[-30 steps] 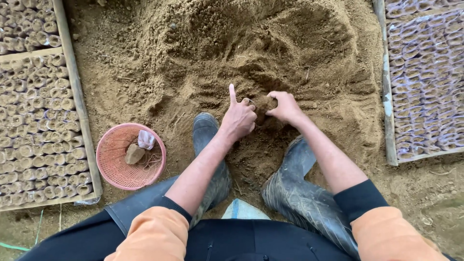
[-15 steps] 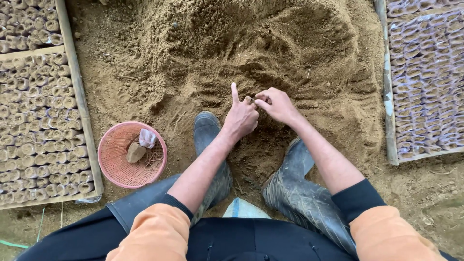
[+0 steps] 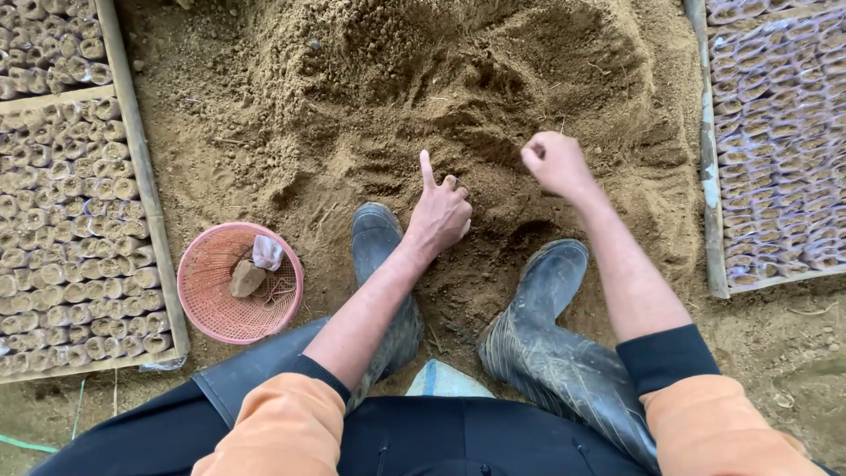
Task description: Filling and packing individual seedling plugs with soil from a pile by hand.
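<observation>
From your head camera: your left hand (image 3: pixel 442 211) sits low on the heap of loose brown sandy soil (image 3: pixel 423 79), index finger pointing straight up, the other fingers curled tight around something I cannot make out. Your right hand (image 3: pixel 553 163) hovers just above the soil, fingers folded into a loose fist, well apart from the left. Both dark rubber boots (image 3: pixel 546 291) are planted in the dirt below your hands. To your left lies a round pink plastic basket (image 3: pixel 211 313), beside wooden-framed beds of small soil-filled bags (image 3: pixel 62 211).
</observation>
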